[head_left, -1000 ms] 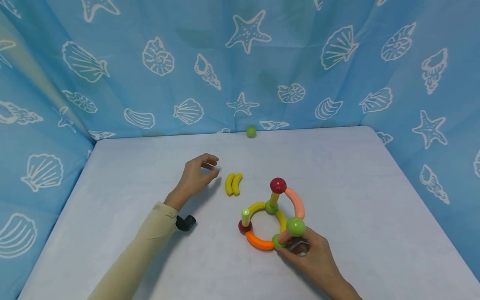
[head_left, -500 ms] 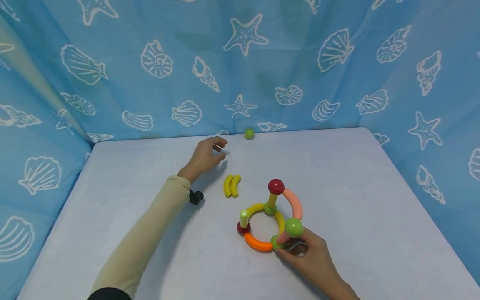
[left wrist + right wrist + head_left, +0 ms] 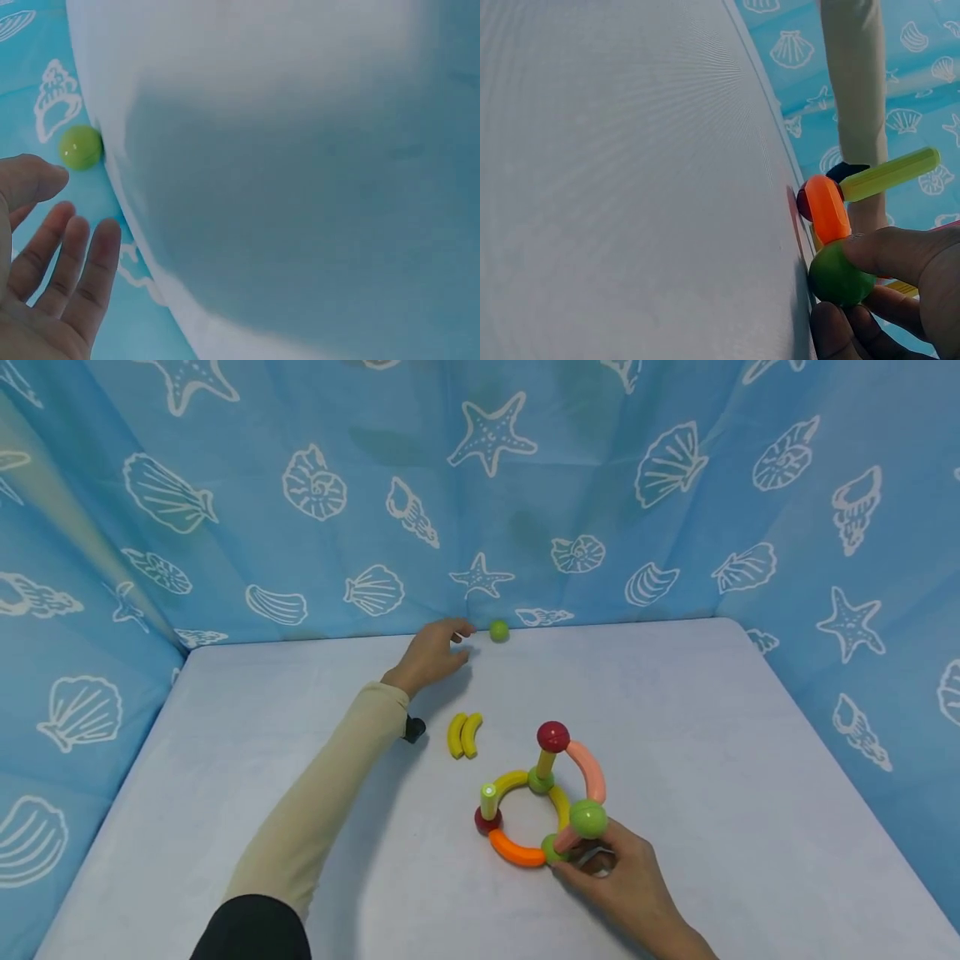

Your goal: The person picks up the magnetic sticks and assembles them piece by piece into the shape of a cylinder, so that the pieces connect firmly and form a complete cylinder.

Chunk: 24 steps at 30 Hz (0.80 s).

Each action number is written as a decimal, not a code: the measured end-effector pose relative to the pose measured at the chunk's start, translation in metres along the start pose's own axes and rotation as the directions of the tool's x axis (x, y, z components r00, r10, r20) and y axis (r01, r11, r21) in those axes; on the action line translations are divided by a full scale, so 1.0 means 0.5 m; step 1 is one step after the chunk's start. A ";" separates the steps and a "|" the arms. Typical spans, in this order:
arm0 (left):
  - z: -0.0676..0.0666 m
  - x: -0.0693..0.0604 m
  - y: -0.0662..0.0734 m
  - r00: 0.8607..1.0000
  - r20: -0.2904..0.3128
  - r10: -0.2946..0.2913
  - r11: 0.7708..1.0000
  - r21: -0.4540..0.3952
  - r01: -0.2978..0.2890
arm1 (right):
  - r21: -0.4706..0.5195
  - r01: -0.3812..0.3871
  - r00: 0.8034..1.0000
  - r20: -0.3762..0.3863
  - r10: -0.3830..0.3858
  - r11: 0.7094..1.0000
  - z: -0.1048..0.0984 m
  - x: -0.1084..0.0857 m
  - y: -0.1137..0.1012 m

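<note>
My left hand (image 3: 433, 653) reaches to the table's far edge, its fingers loosely bent with nothing between them, just left of a green ball (image 3: 498, 631). In the left wrist view that ball (image 3: 80, 147) lies beyond the thumb tip, apart from it. Near the front my right hand (image 3: 626, 868) pinches the low green ball (image 3: 842, 274) of a toy structure made of balls and rods. The structure has an orange curved rod (image 3: 517, 850), an upright yellow-green rod (image 3: 489, 802), a raised red ball (image 3: 552, 737), a pink curved rod (image 3: 588, 771) and a raised green ball (image 3: 588, 819).
Two yellow curved rods (image 3: 464, 735) lie side by side, left of and behind the structure. The white-covered table (image 3: 712, 735) ends at a blue curtain (image 3: 420, 468) printed with shells and starfish.
My left hand has moved away and to the right, past the two yellow rods, up beside the far green ball. My right hand keeps its pinch on the structure.
</note>
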State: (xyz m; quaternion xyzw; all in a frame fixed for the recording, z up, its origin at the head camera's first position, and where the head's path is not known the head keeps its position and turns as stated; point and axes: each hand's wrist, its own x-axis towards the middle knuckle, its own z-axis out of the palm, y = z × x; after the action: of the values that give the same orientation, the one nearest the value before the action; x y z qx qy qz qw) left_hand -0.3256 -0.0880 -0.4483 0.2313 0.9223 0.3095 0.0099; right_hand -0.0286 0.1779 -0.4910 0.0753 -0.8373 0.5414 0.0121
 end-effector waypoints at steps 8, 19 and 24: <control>0.014 0.056 0.013 0.997 0.064 0.042 0.994 0.098 -0.048 | 0.017 0.025 1.000 0.001 -0.025 1.000 -0.001 -0.001 0.005; 0.032 0.102 0.042 0.978 0.102 0.180 0.904 0.374 -0.205 | 0.033 0.021 1.000 0.011 -0.021 0.999 -0.003 -0.003 0.004; 0.035 0.118 0.051 0.975 0.138 0.175 0.887 0.407 -0.217 | 0.029 0.032 0.999 0.010 -0.033 0.999 -0.002 -0.005 0.005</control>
State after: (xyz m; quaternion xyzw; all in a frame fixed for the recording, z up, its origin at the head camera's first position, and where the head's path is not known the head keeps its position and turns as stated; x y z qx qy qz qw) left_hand -0.3648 -0.0346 -0.4406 0.3348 0.9374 0.0918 -0.0266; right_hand -0.0268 0.1804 -0.4931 0.0918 -0.8280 0.5529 0.0154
